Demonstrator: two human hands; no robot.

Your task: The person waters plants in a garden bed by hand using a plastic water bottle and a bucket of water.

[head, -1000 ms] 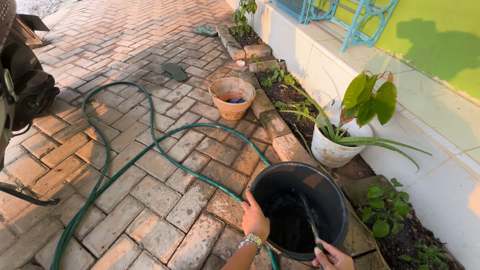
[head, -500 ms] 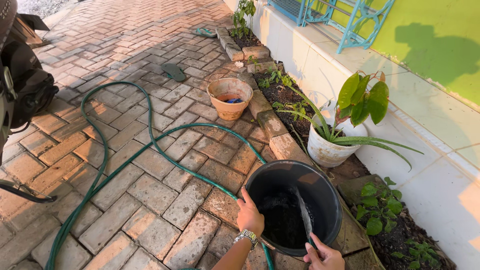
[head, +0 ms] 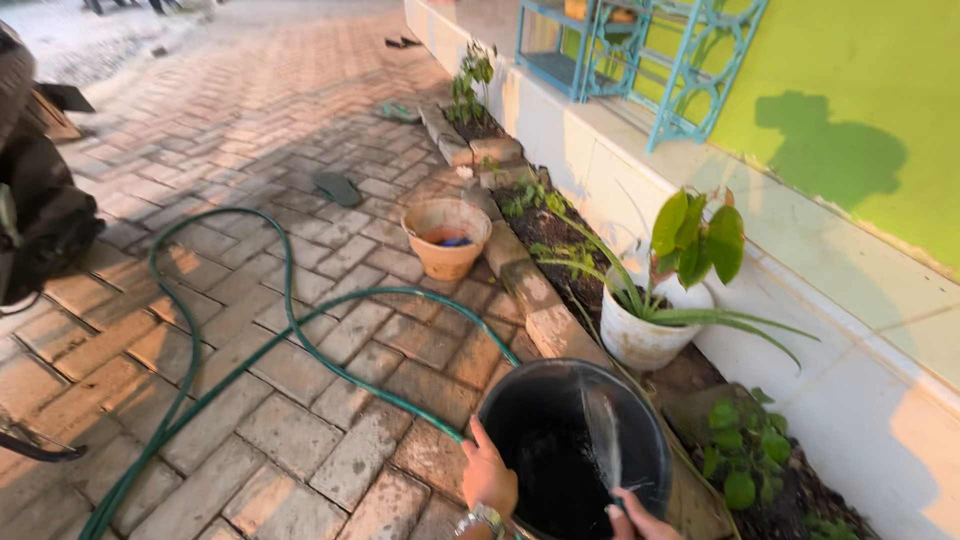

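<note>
Bucket (head: pixel 655 440), black and round, stands on the brick paving (head: pixel 300 420) at the bottom of the head view, just beside the soil bed. Left hand (head: pixel 488 478) rests on its near rim, fingers curled over the edge, thumb up. Right hand (head: pixel 640 518) sits low at the frame edge (mostly cut off), closed around the end of the green hose (head: pixel 250 345); how tightly it holds I cannot tell. Water stream (head: pixel 603 435) leaves that hand and falls into the bucket. Hose loops away across the paving to the left. Terracotta pot (head: pixel 446 238) sits farther up; white pot (head: pixel 640 335) with long leaves stands in the bed near the bucket.
</note>
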